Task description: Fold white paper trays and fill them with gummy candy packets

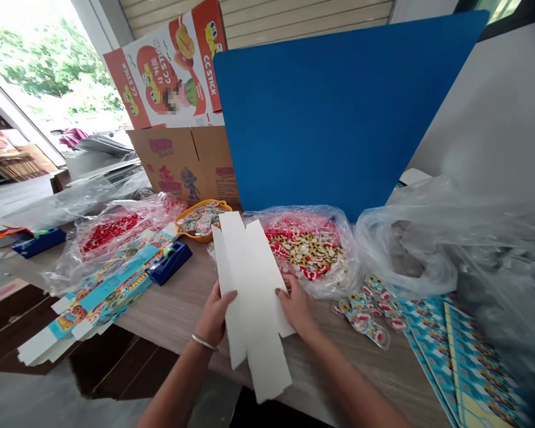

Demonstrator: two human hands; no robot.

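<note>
Okay, so the white cardboard piece [254, 291] is out front in the middle, with its near end sticking past the edge of the desk [181, 306]. Left hand [214, 312] pinches its left side, thumb on top, and right hand [295, 303] pinches the right side the same way. Just beyond on the right there's a clear bag [345, 274] of red and gold bits [307, 249]. Blue tape dispenser [169, 267] sits off left, near the yellow basket [201, 238].
</note>
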